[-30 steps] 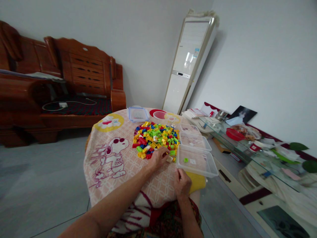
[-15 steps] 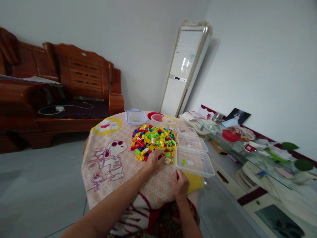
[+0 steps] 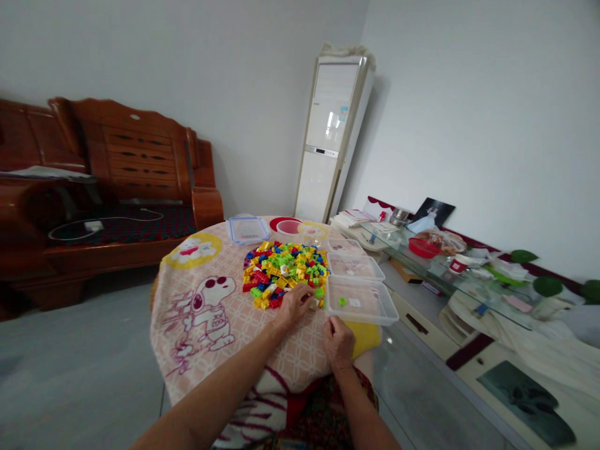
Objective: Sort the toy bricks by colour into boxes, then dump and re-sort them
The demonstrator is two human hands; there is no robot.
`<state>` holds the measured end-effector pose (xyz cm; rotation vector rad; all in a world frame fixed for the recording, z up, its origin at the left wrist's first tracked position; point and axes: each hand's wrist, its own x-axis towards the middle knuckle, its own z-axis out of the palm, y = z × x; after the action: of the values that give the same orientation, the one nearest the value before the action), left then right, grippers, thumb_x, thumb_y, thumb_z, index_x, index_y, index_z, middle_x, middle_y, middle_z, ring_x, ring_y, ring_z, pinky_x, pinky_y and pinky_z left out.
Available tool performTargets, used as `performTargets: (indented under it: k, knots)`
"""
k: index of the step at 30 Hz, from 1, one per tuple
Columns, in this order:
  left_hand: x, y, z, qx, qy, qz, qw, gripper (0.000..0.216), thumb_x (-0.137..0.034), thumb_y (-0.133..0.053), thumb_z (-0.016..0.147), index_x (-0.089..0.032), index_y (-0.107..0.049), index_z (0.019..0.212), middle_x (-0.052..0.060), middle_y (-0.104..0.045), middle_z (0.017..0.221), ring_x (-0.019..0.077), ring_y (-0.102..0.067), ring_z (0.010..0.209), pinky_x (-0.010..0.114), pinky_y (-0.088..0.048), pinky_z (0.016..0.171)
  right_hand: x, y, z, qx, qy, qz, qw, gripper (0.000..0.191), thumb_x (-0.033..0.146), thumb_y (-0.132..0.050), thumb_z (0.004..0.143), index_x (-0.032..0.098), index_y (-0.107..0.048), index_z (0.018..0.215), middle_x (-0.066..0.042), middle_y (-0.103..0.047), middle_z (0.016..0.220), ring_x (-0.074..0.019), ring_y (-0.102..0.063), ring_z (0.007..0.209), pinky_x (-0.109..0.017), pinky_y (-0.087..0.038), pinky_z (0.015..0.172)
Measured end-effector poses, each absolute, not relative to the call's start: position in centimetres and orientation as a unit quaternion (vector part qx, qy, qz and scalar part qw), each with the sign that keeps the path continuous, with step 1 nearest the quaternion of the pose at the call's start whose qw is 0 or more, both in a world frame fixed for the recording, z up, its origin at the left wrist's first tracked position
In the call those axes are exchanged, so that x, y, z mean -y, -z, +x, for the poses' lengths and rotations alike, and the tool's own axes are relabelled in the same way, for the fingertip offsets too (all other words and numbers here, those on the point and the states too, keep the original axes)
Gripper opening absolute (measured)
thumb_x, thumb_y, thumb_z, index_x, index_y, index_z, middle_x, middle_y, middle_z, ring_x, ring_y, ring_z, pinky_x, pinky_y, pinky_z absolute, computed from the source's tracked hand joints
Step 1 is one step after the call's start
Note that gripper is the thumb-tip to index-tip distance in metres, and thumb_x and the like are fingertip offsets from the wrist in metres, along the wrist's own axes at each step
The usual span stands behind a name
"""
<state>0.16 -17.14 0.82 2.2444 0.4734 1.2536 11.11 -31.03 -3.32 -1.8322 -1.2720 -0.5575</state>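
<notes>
A heap of small plastic building blocks (image 3: 281, 269) in yellow, green, red, blue and white lies on the cloth-covered table. My left hand (image 3: 294, 306) reaches in at the heap's near right edge, fingers bent and closed beside a whitish block; what they grip, if anything, is hidden. My right hand (image 3: 338, 342) is closed just below the near left corner of a clear plastic box (image 3: 387, 312), and its contents cannot be made out. Inside that box are a green block (image 3: 342, 301) and a white block (image 3: 355, 302).
Two more clear boxes, one a middle box (image 3: 375, 270), stand behind the near one. At the back are a blue-rimmed container (image 3: 248, 240) and a round pink-white dish (image 3: 288, 227). A cluttered glass-topped cabinet (image 3: 435, 275) runs along the right; a wooden sofa (image 3: 135, 162) stands left.
The camera view has turned slightly, so the room has shifted. Both hands stay at about the same spots, the left at the heap's edge and the right by the box corner.
</notes>
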Motion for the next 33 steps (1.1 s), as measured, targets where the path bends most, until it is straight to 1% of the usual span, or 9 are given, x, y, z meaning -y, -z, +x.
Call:
performTargets:
  k: [4, 7, 9, 12, 18, 21, 25, 29, 33]
  knots:
    - [17.7, -1.8, 2.2, -0.136, -0.476, 0.828, 0.265, 0.014, -0.019, -0.055, 0.089, -0.019, -0.067, 0.095, 0.008, -0.068, 0.095, 0.0181, -0.063, 0.093, 0.031, -0.052, 0.085, 31.0, 3.4, 11.1, 0.503, 0.219, -0.731, 0.406, 0.035, 0.024, -0.040, 0.094, 0.020, -0.056, 0.063, 0.000, -0.058, 0.055, -0.0116, -0.048, 0.051, -0.025, -0.027, 0.055]
    - [17.8, -1.6, 3.6, -0.118, -0.474, 0.837, 0.246, 0.026, -0.016, -0.054, 0.089, -0.020, -0.067, 0.110, 0.010, -0.068, 0.112, 0.0207, -0.061, 0.109, 0.037, -0.050, 0.095, 31.0, 3.4, 11.1, 0.503, 0.218, -0.731, 0.407, 0.035, 0.025, -0.041, 0.094, 0.020, -0.056, 0.063, 0.000, -0.058, 0.056, -0.0113, -0.048, 0.050, -0.024, -0.028, 0.055]
    - [17.6, -0.9, 3.7, -0.126, -0.473, 0.840, 0.234, 0.034, -0.013, -0.052, 0.088, -0.020, -0.065, 0.118, 0.012, -0.066, 0.119, 0.0217, -0.059, 0.114, 0.039, -0.049, 0.098, 31.0, 3.4, 11.1, 0.503, 0.221, -0.731, 0.405, 0.036, 0.025, -0.041, 0.094, 0.019, -0.056, 0.062, -0.001, -0.059, 0.056, -0.0114, -0.048, 0.051, -0.025, -0.028, 0.056]
    - [16.8, -0.1, 2.4, -0.186, -0.491, 0.823, 0.217, 0.036, -0.010, -0.050, 0.086, -0.020, -0.067, 0.116, 0.011, -0.069, 0.113, 0.0212, -0.062, 0.108, 0.039, -0.051, 0.095, 31.0, 3.4, 11.2, 0.508, 0.224, -0.731, 0.397, 0.036, 0.025, -0.040, 0.094, 0.019, -0.056, 0.062, -0.001, -0.059, 0.058, -0.0116, -0.047, 0.052, -0.025, -0.028, 0.056]
    - [15.5, 0.1, -0.6, -0.296, -0.488, 0.800, 0.186, 0.026, -0.012, -0.050, 0.083, -0.019, -0.072, 0.096, 0.007, -0.072, 0.095, 0.0206, -0.065, 0.092, 0.036, -0.053, 0.086, 31.0, 3.4, 11.3, 0.507, 0.234, -0.730, 0.395, 0.036, 0.025, -0.039, 0.094, 0.020, -0.057, 0.063, -0.001, -0.060, 0.059, -0.0120, -0.047, 0.053, -0.024, -0.028, 0.056]
    - [16.2, -0.2, -0.7, -0.276, -0.467, 0.821, 0.177, 0.023, -0.016, -0.057, 0.082, -0.020, -0.072, 0.098, 0.008, -0.072, 0.097, 0.0225, -0.064, 0.093, 0.038, -0.051, 0.087, 31.0, 3.5, 11.4, 0.508, 0.232, -0.727, 0.399, 0.037, 0.026, -0.040, 0.094, 0.020, -0.056, 0.062, -0.001, -0.059, 0.058, -0.0120, -0.047, 0.052, -0.024, -0.028, 0.056]
    - [17.7, -0.7, -0.1, -0.207, -0.402, 0.875, 0.173, 0.028, -0.020, -0.063, 0.080, -0.020, -0.071, 0.107, 0.008, -0.071, 0.102, 0.0239, -0.062, 0.097, 0.039, -0.048, 0.089, 31.1, 3.6, 11.4, 0.506, 0.228, -0.727, 0.405, 0.038, 0.028, -0.040, 0.095, 0.019, -0.057, 0.062, -0.001, -0.058, 0.056, -0.0118, -0.046, 0.051, -0.024, -0.028, 0.055]
    - [18.4, -0.7, 0.3, -0.181, -0.361, 0.897, 0.182, 0.026, -0.018, -0.063, 0.081, -0.021, -0.071, 0.106, 0.008, -0.071, 0.095, 0.0220, -0.062, 0.092, 0.036, -0.048, 0.086, 31.1, 3.7, 11.4, 0.503, 0.227, -0.728, 0.406, 0.039, 0.030, -0.040, 0.096, 0.019, -0.059, 0.064, -0.002, -0.059, 0.057, -0.0121, -0.047, 0.051, -0.025, -0.028, 0.055]
    - [18.3, -0.4, 0.3, -0.207, -0.382, 0.879, 0.198, 0.023, -0.018, -0.061, 0.082, -0.021, -0.071, 0.103, 0.007, -0.070, 0.092, 0.0211, -0.062, 0.092, 0.033, -0.050, 0.084, 31.0, 3.9, 11.5, 0.505, 0.222, -0.727, 0.409, 0.038, 0.028, -0.040, 0.096, 0.019, -0.058, 0.063, -0.002, -0.058, 0.056, -0.0119, -0.047, 0.051, -0.024, -0.028, 0.055]
